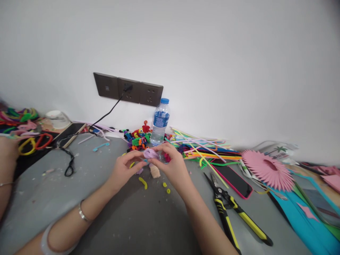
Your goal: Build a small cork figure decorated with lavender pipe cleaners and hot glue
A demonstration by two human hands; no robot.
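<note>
In the middle of the head view, my left hand (130, 165) and my right hand (171, 163) pinch a lilac fuzzy pipe-cleaner piece (151, 153) between their fingertips. A small tan fuzzy piece (154, 171) shows just below it; whether the two are joined I cannot tell. Fingers cover part of the lilac piece. On the grey table (148, 223) under my hands lie a curved yellow-green pipe-cleaner bit (143, 182) and two small yellow bits (168, 191).
Behind my hands stand a water bottle (160, 122) and colourful pipe-cleaner figures (138, 136). Yellow-black pliers (231, 205), a phone (232, 180), loose pipe cleaners (207, 148) and a pink paper fan (268, 170) lie right. Another person's hand (7, 152) is beside scissors (35, 144) at left.
</note>
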